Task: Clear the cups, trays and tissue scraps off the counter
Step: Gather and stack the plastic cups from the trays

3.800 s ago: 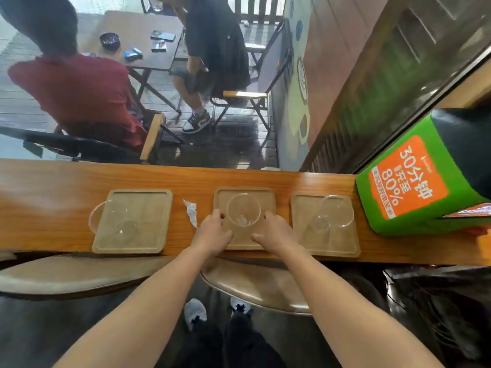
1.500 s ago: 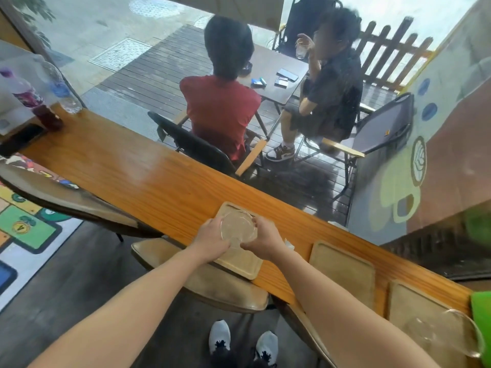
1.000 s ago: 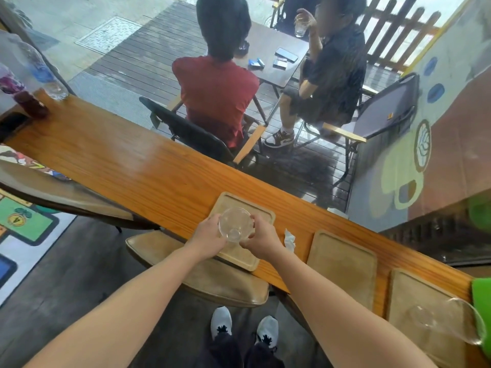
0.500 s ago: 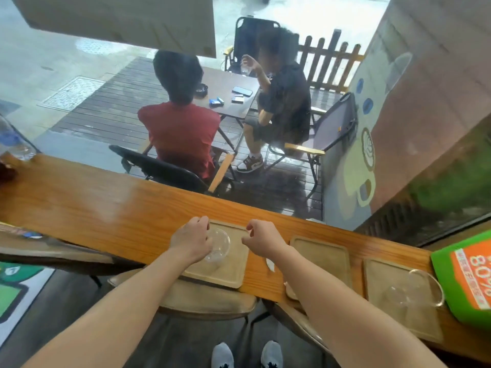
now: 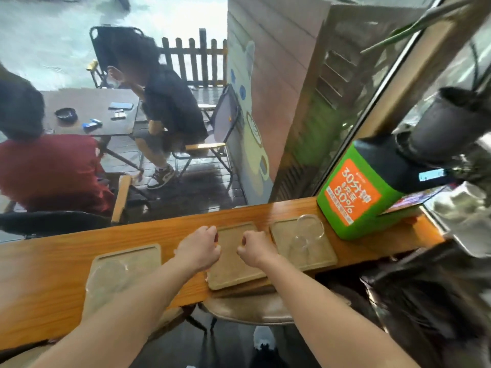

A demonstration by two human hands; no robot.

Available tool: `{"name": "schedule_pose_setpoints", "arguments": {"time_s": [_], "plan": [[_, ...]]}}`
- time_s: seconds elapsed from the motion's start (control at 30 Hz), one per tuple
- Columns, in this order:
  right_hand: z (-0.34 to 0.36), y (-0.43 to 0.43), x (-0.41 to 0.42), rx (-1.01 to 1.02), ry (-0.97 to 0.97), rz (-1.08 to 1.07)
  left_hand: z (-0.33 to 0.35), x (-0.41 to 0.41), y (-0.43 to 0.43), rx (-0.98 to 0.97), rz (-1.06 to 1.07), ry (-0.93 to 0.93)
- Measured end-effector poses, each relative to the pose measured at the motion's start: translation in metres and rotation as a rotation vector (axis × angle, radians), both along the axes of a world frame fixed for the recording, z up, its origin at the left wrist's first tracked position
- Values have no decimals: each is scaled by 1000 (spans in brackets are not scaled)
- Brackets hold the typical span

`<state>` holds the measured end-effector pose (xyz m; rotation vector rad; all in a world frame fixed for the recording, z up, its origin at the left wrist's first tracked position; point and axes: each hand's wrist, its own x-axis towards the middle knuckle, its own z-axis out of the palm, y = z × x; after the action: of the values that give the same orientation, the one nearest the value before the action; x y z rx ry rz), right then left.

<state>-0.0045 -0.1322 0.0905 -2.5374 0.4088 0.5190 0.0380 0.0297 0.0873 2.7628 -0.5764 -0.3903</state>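
Three wooden trays lie in a row on the wooden counter [image 5: 47, 293]. The left tray [image 5: 138, 254] carries a clear cup [image 5: 106, 274] lying down, blurred. The middle tray [image 5: 233, 264] is bare. My left hand [image 5: 199, 248] is curled at its left far corner and my right hand [image 5: 255, 248] at its right side, both gripping it. A white tissue scrap [image 5: 174, 251] peeks out beside my left hand. The right tray [image 5: 316, 258] holds another clear cup [image 5: 309, 229] on its side.
A green box with an orange label [image 5: 353, 197] stands on the counter just right of the right tray, with dark pots behind it. A stool [image 5: 255, 310] sits below the counter edge. Window glass runs along the counter's far side, and people sit outside.
My left hand has let go of the cup, which now lies on the left tray. Both hands moved right onto the middle tray, and the view swung right.
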Motion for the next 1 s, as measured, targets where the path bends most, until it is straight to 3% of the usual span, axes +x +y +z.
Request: {"name": "schedule_pose_setpoints", "arguments": {"time_s": [0.33,0.53,1.0], "plan": [[-29,-149,-43,71,160,-67,-31,-19,-143,37,-58,145],[-40,-218,-44,3,262,-62,-46,-21,-199,-26,-61,183],[-70,-259,-23,96,260,-213,-84,-4,-240,-56,53,304]]}}
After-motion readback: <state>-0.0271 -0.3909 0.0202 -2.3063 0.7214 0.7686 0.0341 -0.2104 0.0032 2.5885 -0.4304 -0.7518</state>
